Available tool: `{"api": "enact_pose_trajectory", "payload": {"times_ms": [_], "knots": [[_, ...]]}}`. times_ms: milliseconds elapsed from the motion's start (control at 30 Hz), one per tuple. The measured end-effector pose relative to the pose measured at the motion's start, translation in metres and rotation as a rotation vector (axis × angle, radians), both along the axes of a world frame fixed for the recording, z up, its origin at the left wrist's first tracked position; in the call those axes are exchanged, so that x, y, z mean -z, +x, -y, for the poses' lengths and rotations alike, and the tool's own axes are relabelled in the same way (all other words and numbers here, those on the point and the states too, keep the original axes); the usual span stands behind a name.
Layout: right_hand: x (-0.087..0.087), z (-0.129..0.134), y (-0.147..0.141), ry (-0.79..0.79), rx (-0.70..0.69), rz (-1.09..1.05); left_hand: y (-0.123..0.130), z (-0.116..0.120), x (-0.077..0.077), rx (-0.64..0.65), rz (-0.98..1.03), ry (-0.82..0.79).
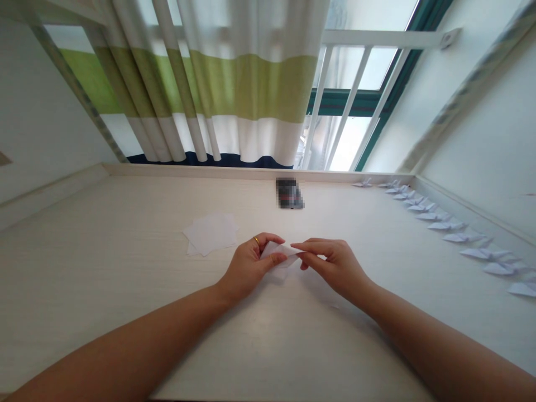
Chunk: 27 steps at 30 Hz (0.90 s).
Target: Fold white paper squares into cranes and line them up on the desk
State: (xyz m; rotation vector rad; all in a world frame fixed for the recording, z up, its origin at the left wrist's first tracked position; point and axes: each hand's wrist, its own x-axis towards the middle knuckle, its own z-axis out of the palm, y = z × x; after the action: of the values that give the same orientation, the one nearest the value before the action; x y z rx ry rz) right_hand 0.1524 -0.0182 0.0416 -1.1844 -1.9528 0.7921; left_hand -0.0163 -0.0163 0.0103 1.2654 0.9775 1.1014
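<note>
Folded paper (280, 254), white, is located at the centre of the view, held between both hands over the tabletop (268, 346). Clock positions are taken from this piece, with 12 o'clock towards the curtain (259, 84).

Left hand (251, 259): narrow grip, closed on the 9 o'clock part of the piece, thumb laid across the near face, fingers curled round the far side; a gold-coloured ring (256, 240) is worn on one finger. Right hand (330, 259): narrow pinch, thumb and forefinger meeting on the slim tip, remaining fingers bent.

The piece points to about 3 o'clock; its long axis runs roughly from 9 to 3. Whether its lower edge touches the surface cannot be determined.

The left forearm enters from about 7 to 8 o'clock, the right from about 4 to 5; both converge on the piece, backs of the hands partly upward.

Loose white sheets (211, 233) lie flat, overlapping, between 9 and 10 o'clock. A dark, pixelated object (288, 194) rests at 12 o'clock, near the far ledge (209, 172). Folded paper birds (448, 226) stand in a row from about 2 o'clock to just past 3.
</note>
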Motion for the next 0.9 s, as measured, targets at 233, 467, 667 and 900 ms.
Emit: {"api": "enact_pose_trajectory", "payload": {"times_ms": [233, 467, 667, 900], "knots": [[-0.0004, -0.001, -0.001, -0.287, 0.059, -0.187, -0.0002, -0.0002, -0.0009, -0.015, -0.006, 0.002], [-0.0021, -0.0057, 0.0003, -0.369, -0.005, -0.146, -0.0007, -0.0001, -0.0029, -0.052, -0.033, -0.021], [-0.0046, -0.0018, -0.0013, -0.177, 0.05, -0.006, -0.0014, 0.0006, -0.0007, -0.062, -0.063, 0.003], [-0.0068, -0.0004, -0.0023, -0.265, 0.061, -0.009, -0.002, 0.0018, -0.0026, -0.069, -0.141, 0.023]]}}
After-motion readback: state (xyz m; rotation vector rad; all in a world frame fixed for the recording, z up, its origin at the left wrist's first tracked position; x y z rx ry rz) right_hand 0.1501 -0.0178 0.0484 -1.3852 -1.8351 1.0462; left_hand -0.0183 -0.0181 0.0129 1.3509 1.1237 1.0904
